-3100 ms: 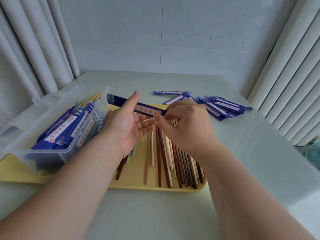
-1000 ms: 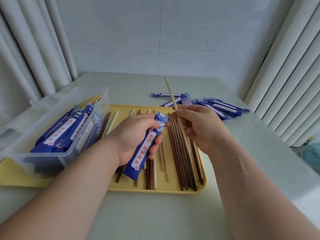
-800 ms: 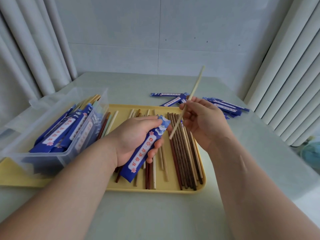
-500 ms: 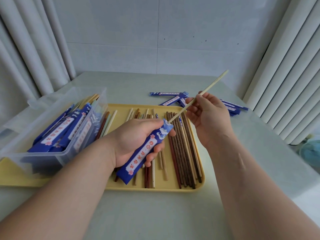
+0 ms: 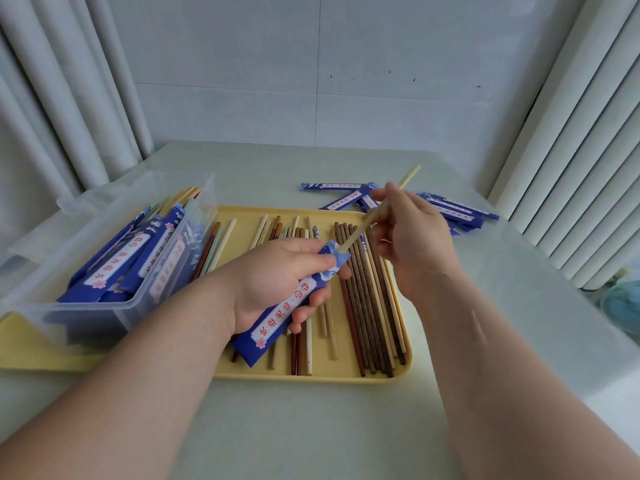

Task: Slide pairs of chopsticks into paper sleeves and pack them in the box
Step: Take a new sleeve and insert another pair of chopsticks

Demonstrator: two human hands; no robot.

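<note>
- Feeding the pale chopstick tip-first into the mouth of the blue paper sleeve; upright a second ago, now tilted down and lined up with the opening.
- Left hand wrapped round the sleeve above the yellow tray; right hand pinching the stick mid-shaft, close beside the left.
- Insertion barely begun: most of the stick outside, a partner probably needed too.
- Clear box at left on the desk, already holding filled sleeves.
</note>
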